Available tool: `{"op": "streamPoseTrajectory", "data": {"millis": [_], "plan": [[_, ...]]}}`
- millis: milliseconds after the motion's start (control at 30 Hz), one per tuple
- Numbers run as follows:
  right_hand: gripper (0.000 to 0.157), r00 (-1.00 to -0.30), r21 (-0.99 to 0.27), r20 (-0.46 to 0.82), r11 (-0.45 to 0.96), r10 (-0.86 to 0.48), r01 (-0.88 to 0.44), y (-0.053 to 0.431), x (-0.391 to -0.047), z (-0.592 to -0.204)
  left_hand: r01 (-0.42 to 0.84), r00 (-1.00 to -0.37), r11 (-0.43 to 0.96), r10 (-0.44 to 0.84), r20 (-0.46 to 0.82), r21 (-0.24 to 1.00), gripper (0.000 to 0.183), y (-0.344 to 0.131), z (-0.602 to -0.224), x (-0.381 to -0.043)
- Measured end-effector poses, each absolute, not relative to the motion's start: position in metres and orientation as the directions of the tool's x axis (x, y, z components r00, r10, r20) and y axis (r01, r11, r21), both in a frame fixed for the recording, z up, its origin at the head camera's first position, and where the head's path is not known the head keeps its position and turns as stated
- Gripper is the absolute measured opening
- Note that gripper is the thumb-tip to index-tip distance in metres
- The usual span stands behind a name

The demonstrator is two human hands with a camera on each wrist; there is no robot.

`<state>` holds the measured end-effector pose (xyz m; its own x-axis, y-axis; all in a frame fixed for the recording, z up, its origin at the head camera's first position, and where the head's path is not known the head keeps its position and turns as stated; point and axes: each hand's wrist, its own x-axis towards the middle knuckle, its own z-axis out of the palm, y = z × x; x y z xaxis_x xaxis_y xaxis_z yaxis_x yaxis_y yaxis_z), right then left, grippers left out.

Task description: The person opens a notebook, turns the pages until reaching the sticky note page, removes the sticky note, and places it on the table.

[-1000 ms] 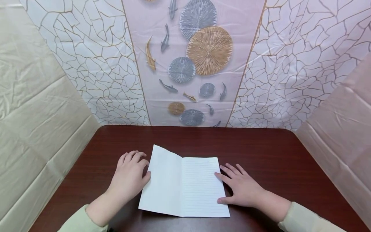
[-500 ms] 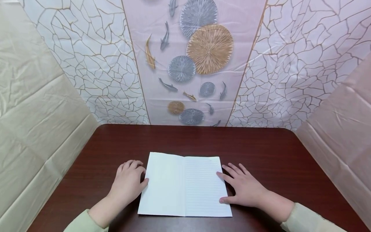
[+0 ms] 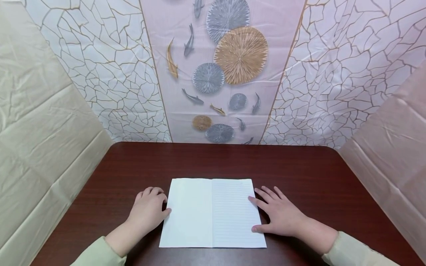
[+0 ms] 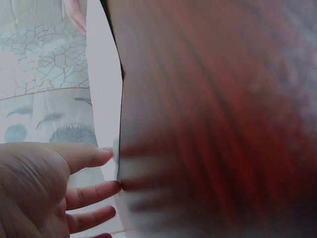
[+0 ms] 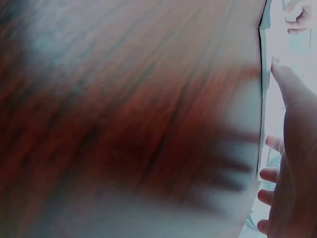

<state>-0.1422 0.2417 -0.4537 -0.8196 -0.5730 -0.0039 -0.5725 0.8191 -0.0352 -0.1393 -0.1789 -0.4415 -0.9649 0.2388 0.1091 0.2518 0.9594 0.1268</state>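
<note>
A notebook (image 3: 190, 214) lies spread flat on the dark table. Its left side is blank white, and its right page (image 3: 234, 214) carries ruled lines. My left hand (image 3: 146, 210) rests at the notebook's left edge, thumb tip on the margin, the other fingers bent loosely beside it. The left wrist view shows that hand's thumb and index fingertip at the edge (image 4: 106, 99), with no firm grip visible. On the right, my right hand (image 3: 283, 214) has its fingers spread. Its thumb and index fingertip touch the margin of the ruled page, while the other fingers reach past the edge.
The reddish-brown table (image 3: 213, 159) extends behind the notebook and to both sides. A patterned cloth backdrop (image 3: 216, 74) hangs at the table's far edge. Beige cloth walls (image 3: 50, 147) stand at left and right.
The notebook's left side, raised and slanted a second ago, has come down flat. My left hand has lowered with it, slightly toward me. My right hand has shifted slightly right, keeping its pose.
</note>
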Motion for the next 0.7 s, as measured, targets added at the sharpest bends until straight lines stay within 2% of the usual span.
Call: {"op": "streamPoseTrajectory", "data": {"millis": [200,433,700], "plan": [[0.095,-0.82,-0.034,-0.01,0.82,-0.572,-0.571,0.242,-0.141,-0.452,0.244,-0.97,0.962,0.239,0.056,0.124,0.022,-0.177,-0.441,-0.139],[0.093,-0.814,-0.047,-0.003,0.813,-0.581,-0.58,0.241,-0.139,-0.449,0.247,-0.969,0.961,0.242,0.051,0.125,0.019,-0.175,-0.439,-0.139],[0.093,-0.811,-0.045,0.001,0.81,-0.585,-0.584,0.24,-0.139,-0.45,0.311,-0.95,0.948,0.309,0.035,0.069,0.021,-0.161,-0.436,-0.138]]}}
